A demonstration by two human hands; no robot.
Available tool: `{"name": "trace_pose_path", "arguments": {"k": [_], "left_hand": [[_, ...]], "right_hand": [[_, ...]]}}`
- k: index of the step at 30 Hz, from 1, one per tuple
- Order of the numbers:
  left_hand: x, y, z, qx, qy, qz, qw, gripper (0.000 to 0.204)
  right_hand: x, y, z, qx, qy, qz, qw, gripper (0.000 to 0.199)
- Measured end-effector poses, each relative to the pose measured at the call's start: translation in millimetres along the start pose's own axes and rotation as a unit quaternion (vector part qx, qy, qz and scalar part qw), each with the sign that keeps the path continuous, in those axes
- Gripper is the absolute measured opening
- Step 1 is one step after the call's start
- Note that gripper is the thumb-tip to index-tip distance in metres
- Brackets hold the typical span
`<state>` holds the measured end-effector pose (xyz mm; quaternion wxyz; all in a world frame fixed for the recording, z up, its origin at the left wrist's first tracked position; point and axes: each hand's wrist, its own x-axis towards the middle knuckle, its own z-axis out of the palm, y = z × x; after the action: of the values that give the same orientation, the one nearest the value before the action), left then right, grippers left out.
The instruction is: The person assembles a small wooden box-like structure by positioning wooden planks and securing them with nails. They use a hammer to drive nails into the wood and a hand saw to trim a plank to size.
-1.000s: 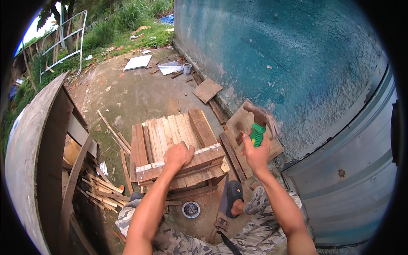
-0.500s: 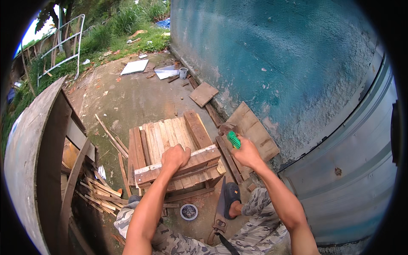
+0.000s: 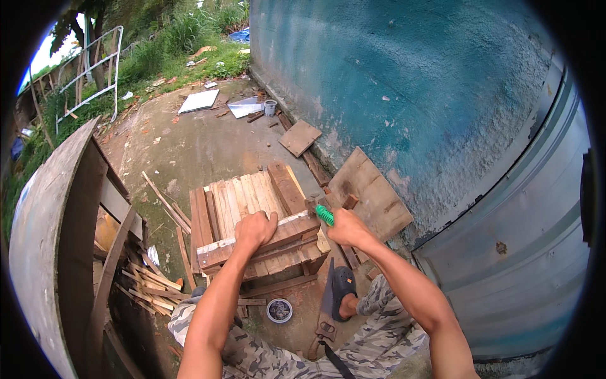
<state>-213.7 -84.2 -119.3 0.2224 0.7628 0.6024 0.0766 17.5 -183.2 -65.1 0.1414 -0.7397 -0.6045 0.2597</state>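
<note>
Wooden crate (image 3: 249, 194) on concrete floor (image 3: 202, 142), near edge toward the person. Step in hand, by the look: hammering at the near right corner. Left hand (image 3: 255, 230) about mid near edge, fingers curled over the front rail (image 3: 287, 232), apparently bracing. Hammer (image 3: 325, 215) by the near right corner; contact unclear. Right hand (image 3: 347, 228) just right of that corner, fingers wrapped around the green grip. Next move seems to call for a steady crate, a square blow.
</note>
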Motion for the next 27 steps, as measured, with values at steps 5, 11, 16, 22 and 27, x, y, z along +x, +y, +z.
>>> {"name": "trace_pose_path", "arguments": {"k": [5,11,16,22,27], "left_hand": [[-11.6,5.5,-12.5,0.035,-0.046,0.076,0.995,0.09],[-26.7,-4.7,-18.1,0.082,-0.05,0.086,0.992,0.095],[-37.0,-56.8,-38.8,0.088,-0.038,0.046,0.994,0.08],[-24.9,-123.7,-46.1,-0.093,0.122,-0.218,0.964,0.107],[-0.1,-144.3,-46.9,-0.073,0.082,-0.305,0.946,0.125]], "right_hand": [[-12.0,32.5,8.8,0.245,0.062,0.011,0.967,0.019],[6.4,85.7,62.1,0.302,0.109,0.113,0.94,0.029],[49.7,70.9,72.4,0.267,0.183,-0.009,0.946,0.043],[106.7,16.4,45.3,0.133,0.171,0.005,0.976,0.067],[138.1,-7.9,36.0,0.058,0.029,-0.012,0.998,0.074]]}}
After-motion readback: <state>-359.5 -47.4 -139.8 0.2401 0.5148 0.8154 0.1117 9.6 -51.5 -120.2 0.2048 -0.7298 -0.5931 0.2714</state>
